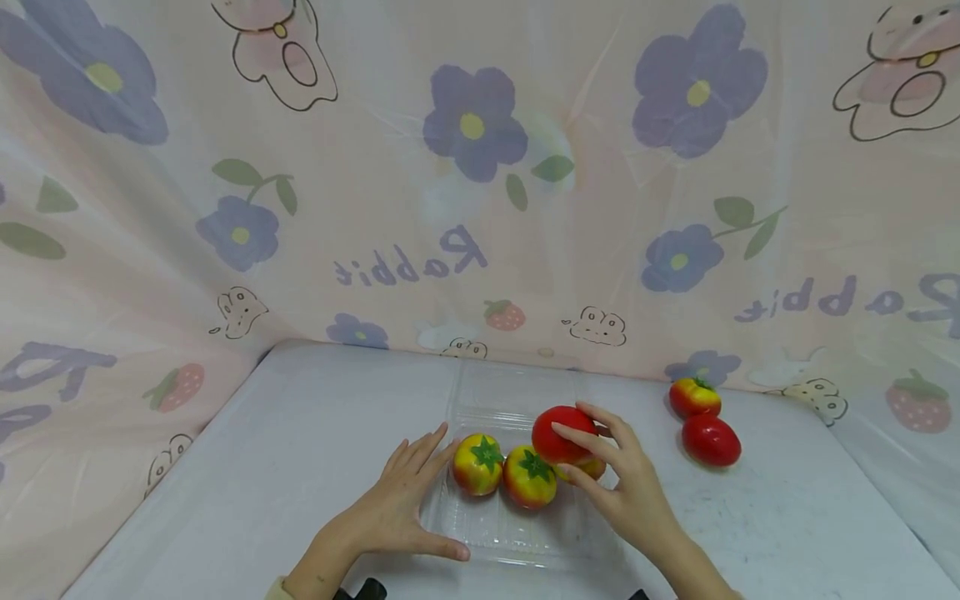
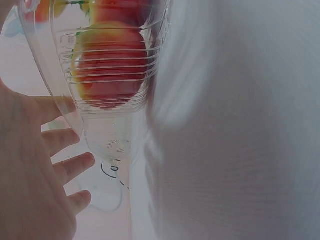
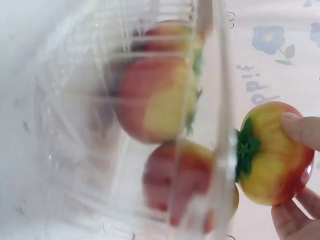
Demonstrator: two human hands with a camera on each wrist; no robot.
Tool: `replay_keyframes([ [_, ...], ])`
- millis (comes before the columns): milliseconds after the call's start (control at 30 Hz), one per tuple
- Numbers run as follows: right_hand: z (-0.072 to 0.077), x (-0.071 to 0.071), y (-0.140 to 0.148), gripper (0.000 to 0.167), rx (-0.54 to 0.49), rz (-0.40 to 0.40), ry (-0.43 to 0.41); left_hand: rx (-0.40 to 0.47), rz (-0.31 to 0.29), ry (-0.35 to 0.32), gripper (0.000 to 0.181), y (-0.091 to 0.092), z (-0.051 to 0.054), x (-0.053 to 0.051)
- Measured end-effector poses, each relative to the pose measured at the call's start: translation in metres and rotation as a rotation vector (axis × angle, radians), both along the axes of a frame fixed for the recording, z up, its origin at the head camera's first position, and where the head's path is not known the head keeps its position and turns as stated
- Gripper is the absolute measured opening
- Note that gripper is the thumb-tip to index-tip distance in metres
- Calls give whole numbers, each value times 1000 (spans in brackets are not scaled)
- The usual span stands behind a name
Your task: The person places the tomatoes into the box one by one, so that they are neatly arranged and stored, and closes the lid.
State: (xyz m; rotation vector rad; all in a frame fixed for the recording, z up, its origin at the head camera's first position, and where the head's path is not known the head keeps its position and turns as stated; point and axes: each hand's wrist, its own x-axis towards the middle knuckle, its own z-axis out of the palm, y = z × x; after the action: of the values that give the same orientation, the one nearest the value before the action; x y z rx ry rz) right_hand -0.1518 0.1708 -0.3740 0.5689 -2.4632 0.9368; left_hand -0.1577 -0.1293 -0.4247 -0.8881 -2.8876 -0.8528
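Six tomatoes in your head view: three in the clear plastic container, one in your grip, two loose on the white tabletop. Your right hand has the held tomato pinched, thumb on one side, fingers curved round the other, spread only as wide as the fruit. It hangs above the right part of the container; right wrist view puts it outside the rim, green top turned toward the container. Your left hand is at the container's left side, fingers straight and fanned, thumb stretched well apart, nothing gripped. Left wrist view: fingertips overlap the clear rim; whether they press on it, cannot tell. Inside, the left tomato and middle tomato sit side by side, green tops up; the right tomato is partly hidden by the held one. Off to the right, well apart from the container: a red-and-yellow tomato behind, a red tomato just in front. Backdrop cloth: purple flowers, rabbits, strawberries.
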Motion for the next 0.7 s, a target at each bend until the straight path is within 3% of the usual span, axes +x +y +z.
replay_keyframes([
  [267,-1,2,-8,48,-28,52,-52,-4,11,-25,120,1,2,0],
  [700,-11,1,-14,52,12,173,-44,3,11,-32,119,1,1,0],
])
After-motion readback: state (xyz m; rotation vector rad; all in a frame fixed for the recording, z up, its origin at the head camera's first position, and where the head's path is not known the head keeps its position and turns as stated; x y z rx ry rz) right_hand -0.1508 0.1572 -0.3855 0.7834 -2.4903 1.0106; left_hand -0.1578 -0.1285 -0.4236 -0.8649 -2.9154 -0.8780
